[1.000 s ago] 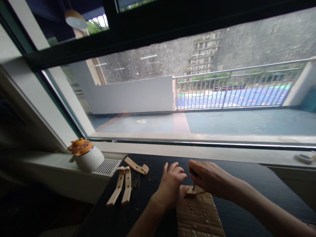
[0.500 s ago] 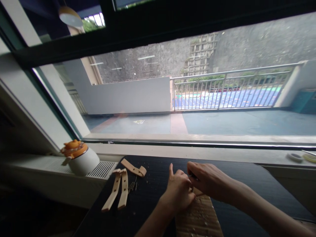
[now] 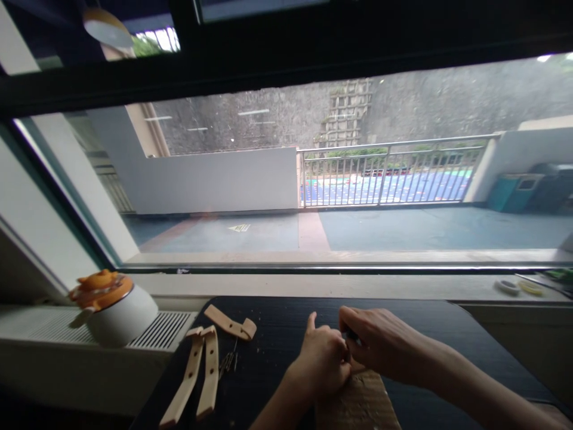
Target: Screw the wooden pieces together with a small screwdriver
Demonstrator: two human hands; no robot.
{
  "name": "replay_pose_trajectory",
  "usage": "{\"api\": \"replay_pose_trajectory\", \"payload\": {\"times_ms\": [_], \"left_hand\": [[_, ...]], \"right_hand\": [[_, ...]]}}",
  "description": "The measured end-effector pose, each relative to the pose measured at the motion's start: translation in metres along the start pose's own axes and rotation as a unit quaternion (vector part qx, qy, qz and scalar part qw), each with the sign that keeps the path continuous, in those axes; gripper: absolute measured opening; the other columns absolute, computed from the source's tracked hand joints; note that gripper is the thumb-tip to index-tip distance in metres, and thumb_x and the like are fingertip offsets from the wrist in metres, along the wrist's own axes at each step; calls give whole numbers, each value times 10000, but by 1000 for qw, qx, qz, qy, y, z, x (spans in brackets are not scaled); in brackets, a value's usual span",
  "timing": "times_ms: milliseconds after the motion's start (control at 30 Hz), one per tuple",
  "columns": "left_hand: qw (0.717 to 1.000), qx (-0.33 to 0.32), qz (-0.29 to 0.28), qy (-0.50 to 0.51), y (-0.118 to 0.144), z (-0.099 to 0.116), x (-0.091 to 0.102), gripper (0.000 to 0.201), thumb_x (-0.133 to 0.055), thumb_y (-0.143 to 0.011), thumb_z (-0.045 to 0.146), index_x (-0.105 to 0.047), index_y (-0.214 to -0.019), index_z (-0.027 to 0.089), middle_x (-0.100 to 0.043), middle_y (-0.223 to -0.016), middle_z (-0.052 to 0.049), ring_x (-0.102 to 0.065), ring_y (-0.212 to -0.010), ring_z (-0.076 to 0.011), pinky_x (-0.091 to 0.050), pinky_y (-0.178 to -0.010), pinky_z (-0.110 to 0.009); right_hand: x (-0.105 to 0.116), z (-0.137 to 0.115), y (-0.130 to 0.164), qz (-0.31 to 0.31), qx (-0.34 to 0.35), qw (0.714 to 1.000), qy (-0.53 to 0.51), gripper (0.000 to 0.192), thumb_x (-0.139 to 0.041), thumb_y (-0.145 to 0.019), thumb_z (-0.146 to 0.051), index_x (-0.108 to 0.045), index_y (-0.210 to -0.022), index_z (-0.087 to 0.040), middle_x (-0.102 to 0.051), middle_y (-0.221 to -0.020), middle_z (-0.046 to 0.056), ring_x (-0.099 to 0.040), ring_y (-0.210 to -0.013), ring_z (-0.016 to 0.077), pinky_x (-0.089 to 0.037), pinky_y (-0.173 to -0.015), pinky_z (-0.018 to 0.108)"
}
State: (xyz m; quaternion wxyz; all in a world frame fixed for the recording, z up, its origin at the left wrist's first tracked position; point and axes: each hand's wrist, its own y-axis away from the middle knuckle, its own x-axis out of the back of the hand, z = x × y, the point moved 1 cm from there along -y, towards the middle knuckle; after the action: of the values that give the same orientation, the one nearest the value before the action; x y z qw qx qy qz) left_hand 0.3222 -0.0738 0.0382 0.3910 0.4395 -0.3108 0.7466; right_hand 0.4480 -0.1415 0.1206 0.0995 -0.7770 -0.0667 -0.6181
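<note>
Both hands lower in view than before, left hand clenched, right hand grasping a dark tool.

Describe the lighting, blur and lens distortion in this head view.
Head view: strong backlight through the window leaves the black tabletop and both hands, left and right, dim; the pale wooden strips are slightly soft; the wide lens bows the dark window frame; faint reflections streak the glass.

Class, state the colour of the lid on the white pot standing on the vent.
Orange; the lid tops the white pot, seen in the head view.
</note>
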Motion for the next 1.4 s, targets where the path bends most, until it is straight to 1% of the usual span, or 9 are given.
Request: {"api": "replay_pose_trajectory", "payload": {"times_ms": [167, 267, 433, 567, 733, 900, 1067, 1267, 1400], "left_hand": [[1000, -13, 3, -24, 0, -5, -8, 169, -574, -793, 311, -687, -724, 207, -706, -803, -14, -631, -871, -208, -133, -1114, -623], [1000, -11, 2, -17, 1, -6, -8, 149, -569, -790, 274, -698, -757, 206, -709, -841, -20, -631, -906, -212, -141, -1114, -621], [1000, -11, 5, -5, 3, -3, -3, 155, -559, -790, 249, -692, -731, 194, -711, -816, -18, -650, -882, -206, -165, -1111, -617], [1000, -5, -5, -4, 4, 0, 0, 145, -550, -787, 218, -685, -742, 191, -713, -804, -15, -659, -856, -199, -188, -1108, -614], [1000, -8, -8, -1, 3, 0, 1, 147, -549, -783, 211, -694, -810, 207, -717, -842, -18, -662, -900, -213, -199, -1101, -623], [1000, -12, -5, -14, 2, -1, 0, 188, -558, -788, 222, -696, -915, 211, -722, -922, -51, -653, -950, -241, -219, -1092, -624], [1000, -6, -11, -20, 2, 1, 1, 155, -542, -780, 191, -693, -814, 192, -727, -849, -39, -664, -890, -225, -231, -1087, -625], [999, -21, -8, -29, 3, 0, 0, 178, -531, -818, 241, -695, -768, 192, -712, -825, -23, -663, -849, -204, -230, -1084, -625], [999, -22, -2, -36, 4, -1, -1, 160, -554, -812, 251, -698, -778, 189, -719, -863, -33, -656, -895, -223, -218, -1086, -632]], "right_hand": [[-4, 6, -4, -6, -14, 1000, 15, 49, -498, -816, -181, -546, -824, -184, -641, -663, 18, -526, -552, 145, -203, -505, 274], [3, 6, -5, -10, -21, 1000, 20, 69, -521, -822, -209, -586, -817, -186, -647, -646, 22, -544, -546, 159, -199, -501, 275], [22, -2, -5, -42, 39, 998, -14, 186, -567, -775, -143, -658, -913, -228, -708, -839, 9, -623, -702, 174, -302, -567, 261], [24, -4, -6, -67, 45, 997, -18, 167, -532, -800, -103, -665, -861, -185, -712, -830, 33, -640, -742, 180, -344, -607, 264], [20, -5, -8, -72, 30, 997, 13, 111, -540, -821, -141, -646, -810, -172, -711, -764, 36, -643, -687, 188, -309, -559, 275], [26, -8, -7, -62, 56, 996, 39, 135, -593, -786, -144, -651, -891, -206, -718, -801, 15, -662, -710, 203, -283, -542, 276], [24, -8, -8, -84, 63, 990, 93, 129, -565, -789, -88, -649, -817, -183, -719, -800, 37, -673, -698, 201, -251, -521, 282], [26, -11, -9, -91, 12, 987, 133, 69, -588, -814, -165, -656, -808, -163, -719, -725, 68, -680, -665, 237, -200, -497, 297], [32, -15, -6, -91, 45, 988, 113, 146, -608, -769, -122, -661, -882, -196, -721, -816, 39, -680, -721, 227, -223, -512, 284]]}}
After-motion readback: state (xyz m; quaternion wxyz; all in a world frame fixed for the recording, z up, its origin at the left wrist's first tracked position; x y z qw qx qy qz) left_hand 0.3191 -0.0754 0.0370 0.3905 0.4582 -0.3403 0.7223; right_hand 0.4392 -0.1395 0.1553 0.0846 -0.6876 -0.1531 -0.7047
